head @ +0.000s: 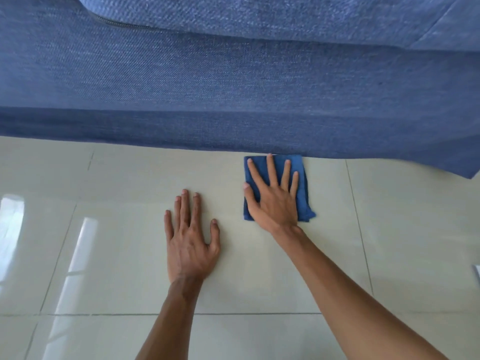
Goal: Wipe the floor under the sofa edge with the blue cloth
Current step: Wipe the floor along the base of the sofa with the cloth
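Note:
A folded blue cloth [302, 178] lies flat on the pale tiled floor [130, 178], its far edge touching the bottom edge of the blue fabric sofa [233, 94]. My right hand [274, 196] presses flat on the cloth with fingers spread, fingertips reaching the sofa edge. To the left of the cloth, my left hand [191, 237] rests palm-down on the bare tile, fingers apart, holding nothing.
The sofa front fills the whole upper half of the view, with a seat cushion [259, 14] and its zip above. Glossy tiles with grout lines and window glare spread at the left. A small white object [476, 272] peeks in at the right edge.

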Demonstrator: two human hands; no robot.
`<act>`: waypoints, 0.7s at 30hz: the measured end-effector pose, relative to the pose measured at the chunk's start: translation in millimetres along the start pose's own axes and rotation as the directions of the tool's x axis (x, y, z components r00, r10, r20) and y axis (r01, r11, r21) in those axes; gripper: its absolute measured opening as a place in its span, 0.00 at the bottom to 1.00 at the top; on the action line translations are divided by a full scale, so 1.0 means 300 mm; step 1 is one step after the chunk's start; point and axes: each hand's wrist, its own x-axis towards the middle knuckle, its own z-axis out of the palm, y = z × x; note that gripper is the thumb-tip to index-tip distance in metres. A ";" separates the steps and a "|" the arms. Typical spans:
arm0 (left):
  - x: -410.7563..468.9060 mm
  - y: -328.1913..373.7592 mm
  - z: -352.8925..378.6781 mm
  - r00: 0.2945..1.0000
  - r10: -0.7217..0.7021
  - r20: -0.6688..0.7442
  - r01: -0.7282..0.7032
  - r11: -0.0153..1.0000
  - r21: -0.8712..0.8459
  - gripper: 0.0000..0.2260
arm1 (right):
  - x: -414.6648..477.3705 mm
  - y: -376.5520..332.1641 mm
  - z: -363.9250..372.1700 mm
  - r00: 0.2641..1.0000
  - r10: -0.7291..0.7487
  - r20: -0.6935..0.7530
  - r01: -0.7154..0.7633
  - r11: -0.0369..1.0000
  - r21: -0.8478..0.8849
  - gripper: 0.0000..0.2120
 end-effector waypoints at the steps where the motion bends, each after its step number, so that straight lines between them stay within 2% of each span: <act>1: 0.001 -0.002 0.000 1.000 0.001 0.002 -0.001 1.000 -0.007 0.31 | -0.044 0.031 -0.004 0.995 -0.099 0.017 0.100 0.995 -0.015 0.29; 3: -0.004 -0.004 0.000 1.000 0.007 0.013 -0.007 1.000 -0.006 0.32 | -0.159 0.140 -0.011 0.969 -0.239 0.055 0.242 0.970 -0.040 0.29; 4: -0.006 -0.004 0.001 1.000 0.005 0.008 -0.005 1.000 -0.008 0.32 | -0.206 0.202 -0.022 0.967 -0.246 0.065 0.249 0.967 -0.045 0.29; 6: -0.005 -0.001 0.001 1.000 -0.002 -0.001 0.002 1.000 -0.013 0.32 | -0.223 0.291 -0.039 0.991 -0.126 0.038 0.127 0.991 -0.048 0.29; 9: 0.001 0.002 0.002 1.000 0.004 0.000 -0.004 1.000 0.001 0.31 | -0.101 0.237 -0.035 0.994 0.104 -0.025 -0.105 0.994 -0.041 0.30; 12: -0.003 0.000 0.004 1.000 0.002 0.007 -0.002 1.000 0.005 0.31 | -0.004 0.110 -0.011 0.983 0.182 -0.016 -0.182 0.983 0.002 0.30; 16: -0.006 0.001 0.002 1.000 -0.010 0.006 0.010 1.000 -0.003 0.31 | -0.012 0.008 0.012 1.000 0.019 -0.008 -0.019 1.000 -0.003 0.29; 21: -0.003 -0.002 -0.008 1.000 0.012 0.029 -0.011 1.000 -0.015 0.32 | -0.137 -0.028 0.011 0.982 -0.180 0.064 0.174 0.981 0.080 0.29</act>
